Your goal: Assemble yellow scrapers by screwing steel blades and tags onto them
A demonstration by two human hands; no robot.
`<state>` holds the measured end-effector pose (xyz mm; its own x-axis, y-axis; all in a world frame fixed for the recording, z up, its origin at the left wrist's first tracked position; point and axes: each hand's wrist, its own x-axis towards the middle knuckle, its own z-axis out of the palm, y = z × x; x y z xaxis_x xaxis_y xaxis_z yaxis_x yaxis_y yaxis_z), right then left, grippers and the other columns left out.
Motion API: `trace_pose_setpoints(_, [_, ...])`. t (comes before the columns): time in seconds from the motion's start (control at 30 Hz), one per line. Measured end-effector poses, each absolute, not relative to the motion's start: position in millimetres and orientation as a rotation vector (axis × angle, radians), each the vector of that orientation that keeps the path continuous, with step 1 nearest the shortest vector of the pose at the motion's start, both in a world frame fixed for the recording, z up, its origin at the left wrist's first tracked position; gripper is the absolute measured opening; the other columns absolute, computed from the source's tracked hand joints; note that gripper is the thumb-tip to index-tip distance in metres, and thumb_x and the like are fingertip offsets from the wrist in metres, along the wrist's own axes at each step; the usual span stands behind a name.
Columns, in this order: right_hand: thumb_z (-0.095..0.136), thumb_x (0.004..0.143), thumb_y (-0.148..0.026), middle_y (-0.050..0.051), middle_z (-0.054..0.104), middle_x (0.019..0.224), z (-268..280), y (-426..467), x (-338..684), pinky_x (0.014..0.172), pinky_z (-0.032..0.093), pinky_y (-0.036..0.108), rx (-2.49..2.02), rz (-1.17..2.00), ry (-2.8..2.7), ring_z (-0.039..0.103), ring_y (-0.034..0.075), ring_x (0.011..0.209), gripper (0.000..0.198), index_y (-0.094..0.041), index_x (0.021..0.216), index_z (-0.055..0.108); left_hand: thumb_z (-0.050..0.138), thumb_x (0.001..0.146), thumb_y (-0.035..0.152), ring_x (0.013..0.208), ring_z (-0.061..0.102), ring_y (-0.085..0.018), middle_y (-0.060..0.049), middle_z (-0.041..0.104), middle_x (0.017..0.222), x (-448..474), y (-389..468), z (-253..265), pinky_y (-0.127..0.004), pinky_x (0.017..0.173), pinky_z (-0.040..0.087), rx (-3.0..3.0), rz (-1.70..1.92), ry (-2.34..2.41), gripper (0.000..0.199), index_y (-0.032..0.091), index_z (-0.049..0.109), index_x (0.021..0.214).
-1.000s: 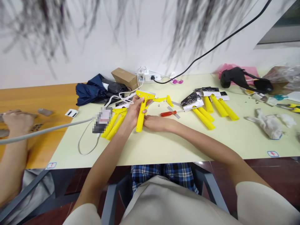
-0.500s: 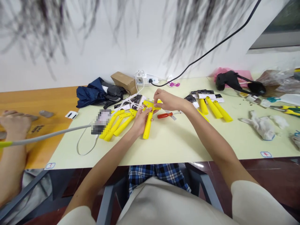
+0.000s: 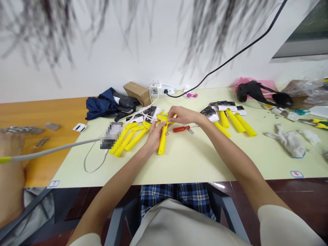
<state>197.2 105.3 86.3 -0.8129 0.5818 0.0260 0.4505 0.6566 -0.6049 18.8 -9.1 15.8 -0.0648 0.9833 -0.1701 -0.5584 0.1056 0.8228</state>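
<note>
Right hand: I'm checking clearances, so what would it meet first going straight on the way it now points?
Most likely the yellow tool in the left hand. The right hand points leftward at the tool's head and seems to touch it, though depth is unclear here.

Bright yellow tool [image 3: 162,142], red screwdriver handle [image 3: 179,129], blue plaid fabric [image 3: 194,197].
</note>
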Motion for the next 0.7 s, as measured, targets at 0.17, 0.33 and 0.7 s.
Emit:
trace_pose_setpoints(0.17, [0.075, 0.102, -0.027, 0.013, 0.079, 0.111, 78, 107, 195, 0.077, 0.051, 0.031, -0.929, 0.741, -2.635, 0.073, 0.025, 0.093, 0.015, -0.015, 0.112, 0.076, 0.098, 0.070, 0.028, 0.103, 0.081, -0.023, 0.000, 0.076, 0.112, 18, -9, 15, -0.021, 0.054, 0.048, 0.570, 1.425, 0.895, 0.061, 0.028, 0.049, 0.107])
trace_pose_setpoints(0.33, [0.072, 0.102, -0.024, 0.008, 0.080, 0.102, 74, 107, 193, 0.077, 0.052, 0.032, -0.918, 0.849, -2.608, 0.073, 0.023, 0.088, 0.006, -0.018, 0.104, 0.072, 0.098, 0.070, 0.028, 0.105, 0.081, -0.024, -0.001, 0.075, 0.114, 18, -10, 14, -0.020, 0.054, 0.047, 0.558, 1.433, 0.882, 0.060, 0.027, 0.049, 0.105])
trace_pose_setpoints(0.7, [0.080, 0.091, -0.033, 0.007, 0.083, 0.096, 63, 119, 198, 0.073, 0.057, 0.028, -0.870, 1.296, -2.374, 0.074, 0.019, 0.082, 0.019, -0.016, 0.100, 0.079, 0.096, 0.071, 0.029, 0.105, 0.081, -0.025, -0.003, 0.076, 0.118, 18, -8, 13, -0.022, 0.056, 0.052, 0.577, 1.435, 0.917, 0.058, 0.027, 0.050, 0.107])
